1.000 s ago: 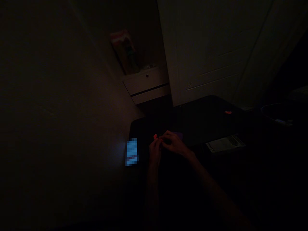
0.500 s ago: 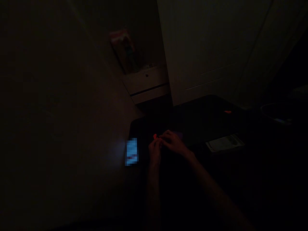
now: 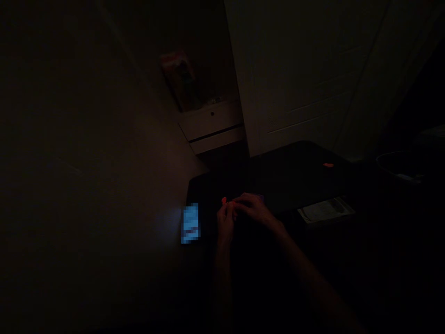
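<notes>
The room is very dark. My left hand (image 3: 225, 219) and my right hand (image 3: 253, 209) meet over a black table (image 3: 295, 178), fingers curled together. A small red piece (image 3: 224, 201) shows at their fingertips, pinched between both hands. Something faintly purple lies just behind my right hand, too dim to make out. A lit phone screen (image 3: 190, 223) glows blue on the table just left of my left hand.
A second small red piece (image 3: 327, 164) lies at the table's far right. A pale booklet or packet (image 3: 325, 209) rests to the right of my hands. Behind stand a white drawer unit (image 3: 213, 125), a white door (image 3: 306, 74), and a dim bin (image 3: 399, 169).
Both hands stay together on the red piece with only slight finger shifts. The whole view has drifted down a little as my head moved.
</notes>
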`<act>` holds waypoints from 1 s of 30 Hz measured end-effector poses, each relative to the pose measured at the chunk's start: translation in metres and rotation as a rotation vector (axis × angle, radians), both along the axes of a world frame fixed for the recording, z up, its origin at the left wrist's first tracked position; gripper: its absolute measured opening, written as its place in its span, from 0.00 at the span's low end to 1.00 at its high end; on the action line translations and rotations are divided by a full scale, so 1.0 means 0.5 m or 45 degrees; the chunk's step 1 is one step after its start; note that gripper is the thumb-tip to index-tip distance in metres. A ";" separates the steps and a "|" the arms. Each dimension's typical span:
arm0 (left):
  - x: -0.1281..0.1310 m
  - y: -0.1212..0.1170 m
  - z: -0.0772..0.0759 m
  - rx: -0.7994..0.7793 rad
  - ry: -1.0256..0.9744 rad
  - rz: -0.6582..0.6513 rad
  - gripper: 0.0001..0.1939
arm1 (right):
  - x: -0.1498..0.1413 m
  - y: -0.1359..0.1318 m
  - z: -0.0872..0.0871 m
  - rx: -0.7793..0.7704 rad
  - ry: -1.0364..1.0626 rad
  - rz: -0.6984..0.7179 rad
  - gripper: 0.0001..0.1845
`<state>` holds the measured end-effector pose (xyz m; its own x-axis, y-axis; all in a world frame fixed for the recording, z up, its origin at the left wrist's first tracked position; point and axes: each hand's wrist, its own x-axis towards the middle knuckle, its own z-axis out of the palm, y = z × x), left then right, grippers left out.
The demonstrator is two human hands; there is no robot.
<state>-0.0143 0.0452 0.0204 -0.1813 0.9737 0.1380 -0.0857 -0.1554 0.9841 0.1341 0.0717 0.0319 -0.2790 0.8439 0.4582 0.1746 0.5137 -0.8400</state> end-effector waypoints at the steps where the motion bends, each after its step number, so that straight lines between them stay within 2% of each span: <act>1: 0.000 0.000 0.000 -0.010 -0.009 -0.005 0.23 | 0.000 0.000 0.000 -0.031 0.023 0.019 0.10; 6: 0.002 -0.001 -0.001 -0.049 0.005 -0.027 0.26 | 0.000 0.002 0.003 -0.210 0.081 0.072 0.13; 10: -0.002 0.000 -0.008 0.023 0.188 -0.020 0.27 | -0.007 0.010 -0.003 -0.346 0.142 0.046 0.14; 13: -0.004 0.004 -0.015 0.094 0.322 0.008 0.26 | -0.013 0.016 -0.010 -0.347 0.155 -0.004 0.13; 16: -0.002 0.008 -0.019 0.078 0.351 0.029 0.27 | -0.020 0.018 -0.014 -0.279 0.127 -0.032 0.12; 21: 0.002 0.014 -0.020 -0.053 0.165 -0.033 0.28 | -0.031 0.012 -0.014 -0.125 0.040 -0.125 0.10; 30: 0.005 0.008 -0.014 -0.162 -0.143 -0.079 0.22 | -0.021 0.011 -0.012 -0.132 0.151 -0.064 0.12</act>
